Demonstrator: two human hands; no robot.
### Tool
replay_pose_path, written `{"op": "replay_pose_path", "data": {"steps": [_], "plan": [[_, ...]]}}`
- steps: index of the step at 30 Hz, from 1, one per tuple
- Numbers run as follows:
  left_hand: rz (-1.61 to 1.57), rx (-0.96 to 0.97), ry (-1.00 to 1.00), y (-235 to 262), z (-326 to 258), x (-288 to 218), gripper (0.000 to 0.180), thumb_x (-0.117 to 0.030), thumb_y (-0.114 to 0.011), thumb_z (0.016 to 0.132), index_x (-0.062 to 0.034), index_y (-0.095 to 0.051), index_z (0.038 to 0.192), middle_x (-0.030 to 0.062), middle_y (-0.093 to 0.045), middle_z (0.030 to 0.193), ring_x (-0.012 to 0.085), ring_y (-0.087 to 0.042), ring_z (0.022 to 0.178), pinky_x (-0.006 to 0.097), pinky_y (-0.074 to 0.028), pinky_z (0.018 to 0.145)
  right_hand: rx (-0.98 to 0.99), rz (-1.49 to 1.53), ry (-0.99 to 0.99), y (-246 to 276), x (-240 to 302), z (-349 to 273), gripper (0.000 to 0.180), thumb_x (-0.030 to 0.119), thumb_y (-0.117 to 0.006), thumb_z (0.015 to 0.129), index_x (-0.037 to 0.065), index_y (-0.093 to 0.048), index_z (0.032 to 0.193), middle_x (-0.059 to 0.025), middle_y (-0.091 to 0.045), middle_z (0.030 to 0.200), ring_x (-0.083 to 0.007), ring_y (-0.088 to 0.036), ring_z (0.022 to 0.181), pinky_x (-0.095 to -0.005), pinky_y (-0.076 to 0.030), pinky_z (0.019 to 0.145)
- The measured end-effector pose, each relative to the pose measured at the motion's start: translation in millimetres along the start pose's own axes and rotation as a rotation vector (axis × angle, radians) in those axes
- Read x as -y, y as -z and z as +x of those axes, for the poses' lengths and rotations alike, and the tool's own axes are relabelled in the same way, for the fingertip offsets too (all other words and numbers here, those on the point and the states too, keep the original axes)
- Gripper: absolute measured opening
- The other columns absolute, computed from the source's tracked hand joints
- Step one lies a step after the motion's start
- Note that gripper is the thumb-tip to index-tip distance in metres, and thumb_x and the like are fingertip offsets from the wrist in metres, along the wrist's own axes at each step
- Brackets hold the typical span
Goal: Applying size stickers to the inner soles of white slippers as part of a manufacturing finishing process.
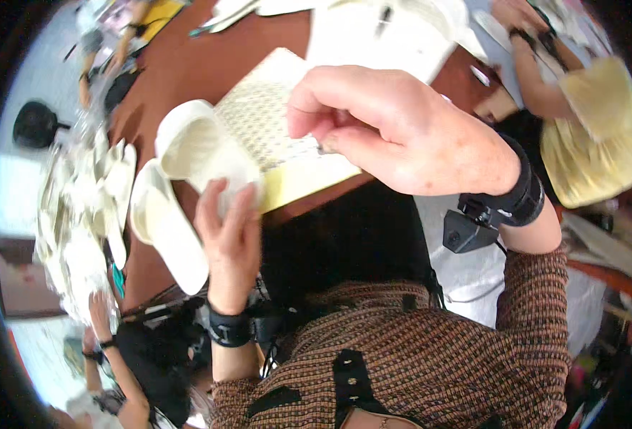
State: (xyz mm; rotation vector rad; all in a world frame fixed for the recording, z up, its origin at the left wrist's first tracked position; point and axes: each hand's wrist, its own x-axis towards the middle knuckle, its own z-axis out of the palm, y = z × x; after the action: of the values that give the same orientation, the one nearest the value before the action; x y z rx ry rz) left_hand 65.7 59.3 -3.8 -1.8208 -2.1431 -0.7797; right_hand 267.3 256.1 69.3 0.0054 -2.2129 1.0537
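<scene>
white foam is what the left hand grips: a slipper held up over the near edge of the brown surface, its open inside turned toward the camera, with the fingers closed around its lower end. a second white slipper lies just left of that hand, long side running down the picture, its toe end close beside the held one; i cannot tell whether the two touch. the right hand hangs above a pale yellow card covered with rows of small light dots, its fingers pinched together at the tips over the card's right part; whatever sits between them is too small to make out. the card lies tilted on the surface, one corner pointing away and its near edge reaching the surface rim. both wrists wear black bands, and a small black box hangs under the right one. the sleeves are brown knit. to the left a heap of more white slippers runs along the surface side, with another person's hand near its lower end. at the far right a person in a yellow top reaches an arm over the surface. white sheets lie beyond the card.
</scene>
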Motion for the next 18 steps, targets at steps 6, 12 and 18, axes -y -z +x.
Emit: {"op": "replay_pose_path", "data": {"steps": [6, 12, 18], "plan": [[-0.012, -0.122, -0.009, 7.7, -19.3, -3.6, 0.027, -0.002, -0.071, 0.083, -0.0041, -0.069, 0.110, 0.0184, -0.054, 0.124, 0.0373, -0.053, 0.116, 0.044, -0.045, 0.097, 0.172, -0.023, 0.084, -45.9, 2.6, 48.2, 0.014, 0.001, -0.055, 0.088, -0.001, -0.055, 0.102, -0.0182, -0.065, 0.093, -0.0373, -0.064, 0.089, -0.0435, -0.051, 0.076], [-0.112, -0.182, -0.040, 2.6, -23.4, 6.6, 0.029, 0.000, -0.074, 0.077, -0.0039, -0.068, 0.106, 0.0166, -0.057, 0.116, 0.0393, -0.055, 0.112, 0.047, -0.047, 0.094, 0.429, -0.042, -0.069, -76.2, -7.1, 85.3, 0.017, 0.005, -0.052, 0.090, -0.002, -0.056, 0.104, -0.0205, -0.065, 0.094, -0.0390, -0.063, 0.090, -0.0450, -0.050, 0.077], [-0.123, -0.185, -0.037, 3.6, -22.7, 7.2, 0.031, 0.001, -0.074, 0.075, -0.0066, -0.069, 0.105, 0.0146, -0.059, 0.114, 0.0409, -0.055, 0.114, 0.049, -0.048, 0.093, 0.536, -0.161, -0.033, -105.2, -41.0, 106.4, 0.015, 0.006, -0.053, 0.092, 0.000, -0.057, 0.104, -0.0158, -0.064, 0.093, -0.0305, -0.062, 0.084, -0.0400, -0.050, 0.073]]}}
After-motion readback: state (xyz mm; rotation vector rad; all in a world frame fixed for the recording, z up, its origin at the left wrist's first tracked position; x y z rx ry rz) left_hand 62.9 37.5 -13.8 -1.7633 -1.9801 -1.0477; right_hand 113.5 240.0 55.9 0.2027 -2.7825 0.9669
